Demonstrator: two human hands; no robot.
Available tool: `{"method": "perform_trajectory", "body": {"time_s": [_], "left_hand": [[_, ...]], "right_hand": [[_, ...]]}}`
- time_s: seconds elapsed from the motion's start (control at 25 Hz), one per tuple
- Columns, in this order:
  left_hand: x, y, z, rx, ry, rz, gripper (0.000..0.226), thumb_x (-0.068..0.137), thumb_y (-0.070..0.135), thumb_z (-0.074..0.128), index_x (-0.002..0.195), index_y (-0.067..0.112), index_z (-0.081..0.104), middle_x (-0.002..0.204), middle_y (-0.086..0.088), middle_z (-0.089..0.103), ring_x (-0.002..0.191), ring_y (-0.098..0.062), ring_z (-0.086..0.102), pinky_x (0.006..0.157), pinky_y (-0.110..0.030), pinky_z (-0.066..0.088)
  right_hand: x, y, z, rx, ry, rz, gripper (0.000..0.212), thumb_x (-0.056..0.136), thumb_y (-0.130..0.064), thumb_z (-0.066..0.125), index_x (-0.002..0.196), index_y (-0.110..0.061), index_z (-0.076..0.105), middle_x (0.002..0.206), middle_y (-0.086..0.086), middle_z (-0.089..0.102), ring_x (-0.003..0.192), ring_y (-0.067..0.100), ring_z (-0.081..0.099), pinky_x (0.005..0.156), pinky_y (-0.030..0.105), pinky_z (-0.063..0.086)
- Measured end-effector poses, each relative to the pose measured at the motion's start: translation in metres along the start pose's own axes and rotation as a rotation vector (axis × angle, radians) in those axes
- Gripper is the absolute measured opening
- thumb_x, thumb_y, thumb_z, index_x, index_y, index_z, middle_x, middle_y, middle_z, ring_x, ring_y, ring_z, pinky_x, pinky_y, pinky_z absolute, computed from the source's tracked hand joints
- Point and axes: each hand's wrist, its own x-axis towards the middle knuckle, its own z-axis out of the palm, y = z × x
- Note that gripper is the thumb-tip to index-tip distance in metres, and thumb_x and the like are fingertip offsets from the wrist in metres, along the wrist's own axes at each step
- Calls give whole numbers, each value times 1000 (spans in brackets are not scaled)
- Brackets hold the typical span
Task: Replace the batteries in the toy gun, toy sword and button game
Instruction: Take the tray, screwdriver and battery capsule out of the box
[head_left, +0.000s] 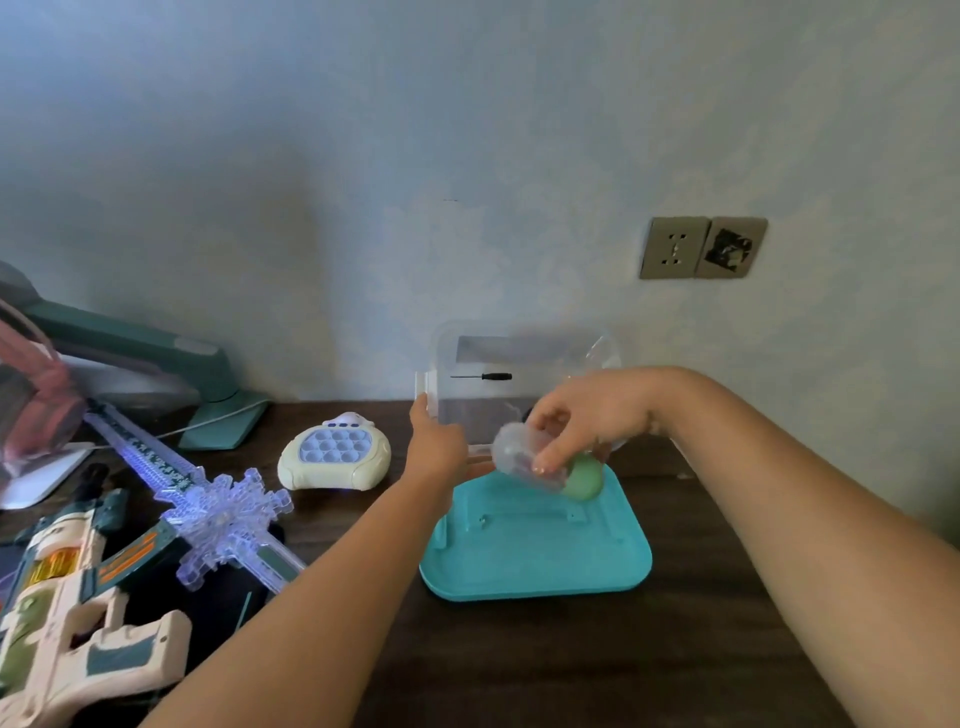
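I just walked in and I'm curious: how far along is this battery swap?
Early or late, hard to say. The teal lid is off the clear box. The right hand holds a small clear jar; the left hand steadies the box. The toy gun, toy sword and button game lie untouched.

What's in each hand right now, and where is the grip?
Right hand holds a small clear container with a green lid, fingers around its clear body. Left hand grips the left edge of the clear plastic box.
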Motion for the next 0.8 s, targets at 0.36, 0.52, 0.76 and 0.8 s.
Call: {"method": "perform_trajectory", "body": {"time_s": [0.36, 0.52, 0.76, 0.8], "left_hand": [[-10, 6, 2, 40, 11, 23, 76, 95, -5, 32, 156, 37, 14, 142, -9, 46, 91, -38, 71, 68, -39, 62], [-7, 6, -2, 108, -14, 61, 75, 94, -1, 35, 155, 38, 16, 135, -9, 51, 87, -33, 72, 71, -41, 63], [9, 5, -10, 186, -60, 110, 71, 93, 7, 41, 154, 37, 21, 135, -8, 54, 92, -26, 72, 70, -39, 64], [13, 4, -11, 185, -71, 119, 70, 93, 8, 41, 154, 37, 22, 134, -8, 56, 91, -25, 72, 69, -38, 64]], "right_hand": [[30, 9, 39, -110, 8, 157, 31, 93, -29, 58, 114, -8, 64, 103, 6, 69, 85, 19, 66, 75, 30, 56], [84, 3, -8, -82, 378, 119, 15, 89, -11, 51, 83, -7, 64, 78, 11, 63, 70, 25, 60, 64, 32, 51], [186, 26, 3, -305, 526, 184, 26, 91, -11, 54, 115, -10, 65, 115, 12, 64, 103, 30, 60, 89, 36, 49], [197, 28, 3, -308, 519, 204, 26, 90, -11, 55, 114, -11, 64, 113, 12, 63, 101, 29, 60, 87, 35, 50]]}}
